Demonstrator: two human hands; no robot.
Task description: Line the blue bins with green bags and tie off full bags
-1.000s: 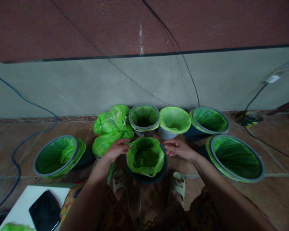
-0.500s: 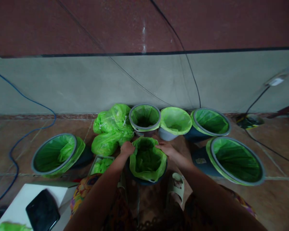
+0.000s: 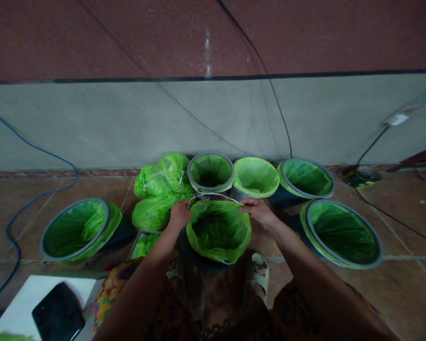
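Observation:
Between my feet stands a dark bin (image 3: 193,253) with a green garbage bag (image 3: 243,237) in it. The bag's mouth is spread open, with crumpled green plastic inside. A thin white drawstring (image 3: 216,193) arcs above the bag's far edge. My left hand (image 3: 179,214) pinches the drawstring at the left side of the mouth. At the right side my right hand (image 3: 260,211) is closed on the other end of the arc, close to the bag's rim.
Tied green bags (image 3: 154,212) lie behind my left hand, near a small crate (image 3: 135,241). Lined bins stand along the wall, with another lined bin (image 3: 108,218) at left and one (image 3: 378,237) at right. A phone (image 3: 58,312) lies on a white box (image 3: 24,296). A blue cable (image 3: 12,232) crosses the floor.
My hands have moved apart and pulled the white drawstring out in an arc above the bag. The bag's mouth has widened and lifted. The view has shifted slightly.

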